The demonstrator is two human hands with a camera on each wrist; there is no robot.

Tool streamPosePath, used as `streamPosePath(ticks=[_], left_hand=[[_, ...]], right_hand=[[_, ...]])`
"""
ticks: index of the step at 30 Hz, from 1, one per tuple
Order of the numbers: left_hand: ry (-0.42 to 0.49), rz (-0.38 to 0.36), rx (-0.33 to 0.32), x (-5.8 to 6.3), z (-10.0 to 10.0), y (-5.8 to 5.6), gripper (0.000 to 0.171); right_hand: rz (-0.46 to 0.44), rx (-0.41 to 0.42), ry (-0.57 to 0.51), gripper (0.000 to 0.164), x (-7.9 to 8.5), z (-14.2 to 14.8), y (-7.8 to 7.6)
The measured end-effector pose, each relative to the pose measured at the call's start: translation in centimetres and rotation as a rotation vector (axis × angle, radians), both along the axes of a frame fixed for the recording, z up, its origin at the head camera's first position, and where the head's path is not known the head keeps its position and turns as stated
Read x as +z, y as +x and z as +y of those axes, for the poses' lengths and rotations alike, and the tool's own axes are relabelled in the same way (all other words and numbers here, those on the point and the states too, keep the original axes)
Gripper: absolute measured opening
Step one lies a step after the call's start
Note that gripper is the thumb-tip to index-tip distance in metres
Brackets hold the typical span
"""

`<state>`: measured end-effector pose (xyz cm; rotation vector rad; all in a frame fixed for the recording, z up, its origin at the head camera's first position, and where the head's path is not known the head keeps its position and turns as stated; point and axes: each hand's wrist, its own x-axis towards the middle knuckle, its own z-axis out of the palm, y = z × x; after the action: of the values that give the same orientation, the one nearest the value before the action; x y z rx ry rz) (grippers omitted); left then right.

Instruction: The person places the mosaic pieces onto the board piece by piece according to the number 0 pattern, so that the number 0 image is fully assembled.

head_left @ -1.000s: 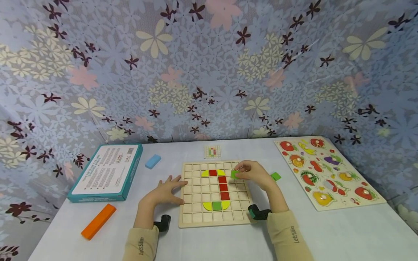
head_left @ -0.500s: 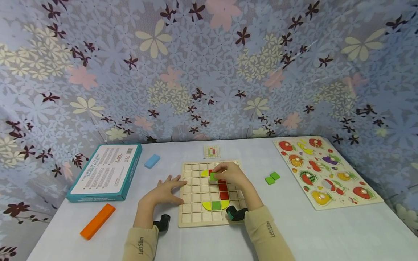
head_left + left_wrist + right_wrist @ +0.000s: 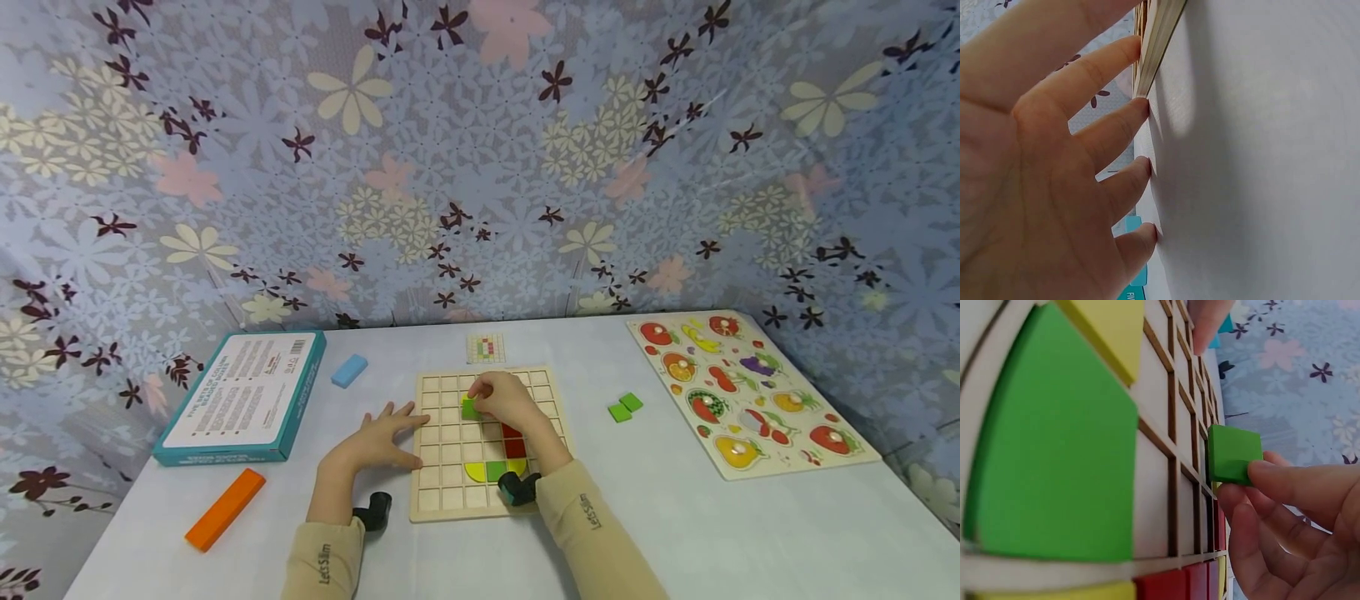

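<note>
My right hand [image 3: 510, 402] pinches a green square tile [image 3: 1234, 454] between thumb and fingers over the upper part of the wooden grid board [image 3: 441, 507]. The wrist hides some of the tiles beneath it. On the board, a yellow rounded tile [image 3: 476, 472], a green tile [image 3: 497, 472] and another yellow tile line up in a lower row, and red tiles [image 3: 514, 447] show above them at the right. My left hand [image 3: 375, 442] has its fingers spread, and its thumb and a fingertip touch the board's left edge [image 3: 1159, 44]; other fingertips rest on the tabletop.
Two loose green tiles [image 3: 625, 407] lie right of the board. Behind it is a small pattern card [image 3: 486, 348]. A fruit puzzle board [image 3: 750, 400] lies far right. On the left are a teal-edged box [image 3: 242, 396], a blue block [image 3: 349, 372] and an orange bar [image 3: 226, 510].
My right hand has carried the green tile leftward, from the board's right side to its upper middle. My left hand has stayed at the left edge.
</note>
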<state>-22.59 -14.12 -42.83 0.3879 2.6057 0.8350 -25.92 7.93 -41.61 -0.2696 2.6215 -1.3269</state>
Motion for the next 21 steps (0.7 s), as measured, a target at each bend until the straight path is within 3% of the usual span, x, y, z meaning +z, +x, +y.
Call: streamPosePath(ticks=[11,21], left_hand=[[0.008,-0.001,0.013,-0.22,-0.03,-0.12,0.071],[0.004,-0.013,0.021,-0.26,-0.03,-0.10,0.071]], right_hand=[[0.073,0.055,0.155,0.008,-0.18,-0.18,-0.39],[0.024,0.057,0.239,0.017,-0.32,-0.35,-0.48]])
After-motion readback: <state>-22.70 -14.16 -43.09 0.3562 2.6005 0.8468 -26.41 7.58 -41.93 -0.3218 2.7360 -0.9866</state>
